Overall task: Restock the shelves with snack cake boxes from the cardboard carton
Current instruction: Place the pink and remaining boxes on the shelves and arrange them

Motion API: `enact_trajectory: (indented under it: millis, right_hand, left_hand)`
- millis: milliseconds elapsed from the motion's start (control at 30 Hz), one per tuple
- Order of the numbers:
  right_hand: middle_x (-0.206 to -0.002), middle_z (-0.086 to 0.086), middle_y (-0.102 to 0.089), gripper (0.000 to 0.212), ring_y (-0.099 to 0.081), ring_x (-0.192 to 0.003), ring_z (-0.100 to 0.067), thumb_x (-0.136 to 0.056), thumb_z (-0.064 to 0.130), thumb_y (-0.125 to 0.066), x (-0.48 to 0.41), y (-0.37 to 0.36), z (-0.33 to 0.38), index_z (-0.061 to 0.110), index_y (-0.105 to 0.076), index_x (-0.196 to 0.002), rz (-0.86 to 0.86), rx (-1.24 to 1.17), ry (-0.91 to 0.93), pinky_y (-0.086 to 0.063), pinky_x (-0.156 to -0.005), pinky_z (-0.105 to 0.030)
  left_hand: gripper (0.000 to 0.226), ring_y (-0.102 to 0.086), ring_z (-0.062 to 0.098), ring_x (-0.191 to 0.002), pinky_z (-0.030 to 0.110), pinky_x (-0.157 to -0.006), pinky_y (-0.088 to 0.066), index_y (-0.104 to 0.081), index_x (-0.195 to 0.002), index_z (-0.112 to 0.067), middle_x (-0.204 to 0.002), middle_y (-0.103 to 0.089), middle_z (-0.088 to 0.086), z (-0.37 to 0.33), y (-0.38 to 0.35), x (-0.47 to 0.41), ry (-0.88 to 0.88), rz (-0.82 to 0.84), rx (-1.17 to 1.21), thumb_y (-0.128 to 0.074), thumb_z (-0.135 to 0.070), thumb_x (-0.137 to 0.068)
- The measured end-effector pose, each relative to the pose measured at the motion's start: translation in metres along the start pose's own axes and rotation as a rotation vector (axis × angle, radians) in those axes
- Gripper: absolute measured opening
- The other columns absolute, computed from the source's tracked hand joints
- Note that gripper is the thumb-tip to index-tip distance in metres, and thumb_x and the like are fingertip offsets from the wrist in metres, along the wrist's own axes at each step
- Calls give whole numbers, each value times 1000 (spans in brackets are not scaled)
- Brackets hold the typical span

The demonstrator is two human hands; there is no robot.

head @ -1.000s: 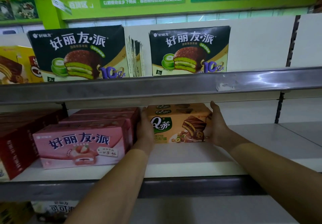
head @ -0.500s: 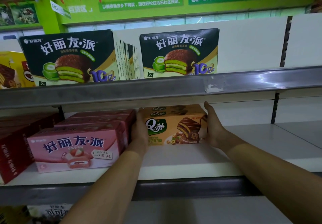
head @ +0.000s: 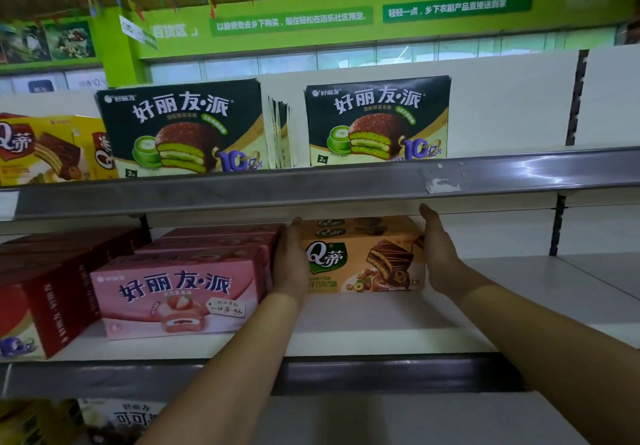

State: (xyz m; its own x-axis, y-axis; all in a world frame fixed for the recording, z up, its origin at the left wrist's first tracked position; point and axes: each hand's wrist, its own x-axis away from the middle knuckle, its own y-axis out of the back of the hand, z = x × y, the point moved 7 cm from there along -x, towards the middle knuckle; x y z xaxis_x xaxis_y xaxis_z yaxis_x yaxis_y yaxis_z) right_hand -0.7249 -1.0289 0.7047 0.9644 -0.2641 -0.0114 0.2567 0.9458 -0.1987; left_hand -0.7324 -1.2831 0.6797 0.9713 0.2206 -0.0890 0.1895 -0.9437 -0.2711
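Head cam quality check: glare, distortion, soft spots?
Head view: glare streak at the right end of the upper shelf rail; wide-angle lens bows the shelf edges; shadow under that rail dims the top of the tan box pressed between left hand and right hand; bottom-left boxes are blurred.

Shop: metal shelves point(head: 311, 188) stocked with snack boxes point(head: 180, 126), wall banners point(head: 291, 22).

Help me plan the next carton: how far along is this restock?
Done: pink boxes and red boxes fill the left of the middle shelf. In hand: left hand and right hand press the sides of an orange box on it. Left: bare shelf shows to its right; the carton is out of view.
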Motion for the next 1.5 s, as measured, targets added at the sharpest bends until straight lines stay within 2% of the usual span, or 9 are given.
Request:
enact_trajectory:
  millis: [100, 200, 367, 533, 667, 867, 1100, 1300, 1500]
  right_hand:
    - [-145, -11, -58, 85, -57, -128, -30, -77, 75, -46, 10, 4, 14, 23, -51, -145, -137, 145, 172, -43, -110, -48]
    - [-161, -8, -39, 85, -38, -145, -27, -86, 60, -47, 48, -14, 36, 16, -35, -157, -141, 296, 401, -31, -117, -39]
    - [-133, -5, -58, 48, -46, -109, -9, -104, 29, -52, 97, -62, 41, 16, -46, -150, -30, 371, 583, -38, -80, -13]
    - [-149, 5, -51, 48, -43, -141, -20, -102, 46, -51, 132, -122, 8, 36, -46, -149, 124, 198, 415, -35, -110, -31]
    - [-112, 23, -54, 35, -56, -111, -5, -106, 35, -46, 142, -160, -12, 35, -48, -141, 204, 45, 278, -39, -68, 2]
    - [-124, 14, -72, 67, -63, -122, -14, -65, 84, -59, 118, -204, -50, 47, -71, -119, 218, 25, 196, -41, -115, -44]
    - [-71, 10, -75, 35, -70, -59, 0, -106, 43, -40, 131, -221, -56, 25, -67, -92, 177, -52, 53, -51, -51, -14]
    - [-103, -15, -78, 48, -75, -84, -29, -97, 60, -48, 130, -238, -61, 19, -73, -103, 149, -151, -30, -59, -68, -33]
    - [-71, -1, -77, 48, -70, -83, -24, -102, 59, -38, 123, -237, -46, 24, -67, -87, 194, -195, -81, -52, -73, -34]
  left_hand:
    - [70, -77, 31, -91, 60, -82, -60, -68, -123, -40, -110, -77, 8, -13, 3, 13, -1, 26, -79, -52, -83, -70]
    - [84, -75, 26, -100, 57, -88, -59, -56, -127, -40, -117, -74, 5, -18, 4, 18, 17, 19, -223, -54, -93, -61]
    - [65, -61, 25, -120, 50, -105, -48, -57, -127, -41, -130, -63, -7, -72, 5, 93, -81, 159, -386, -55, -75, -72]
    - [23, -60, 6, -89, 21, -83, -42, -70, -104, -30, -89, -69, -17, -121, 60, 137, -254, 143, -416, -54, -46, -100]
    - [32, -54, 12, -74, 33, -73, -49, -58, -78, -27, -78, -55, -11, -154, 132, 133, -292, -91, -471, -49, -46, -102]
    - [49, -50, 36, -131, 34, -92, -32, -61, -136, -25, -142, -57, 16, -175, 207, 88, -324, -198, -580, -43, -55, -102]
    - [66, -47, 38, -137, 43, -109, -35, -56, -144, -18, -151, -50, 18, -157, 261, 31, -236, -191, -669, -42, -64, -98]
    - [44, -69, 29, -93, 39, -81, -54, -62, -115, -25, -109, -71, 10, -121, 275, 11, 58, -149, -143, -52, -63, -95]
    - [44, -69, 27, -83, 37, -76, -52, -63, -102, -22, -74, -78, 4, -106, 262, -6, 140, 78, 93, -52, -64, -94]
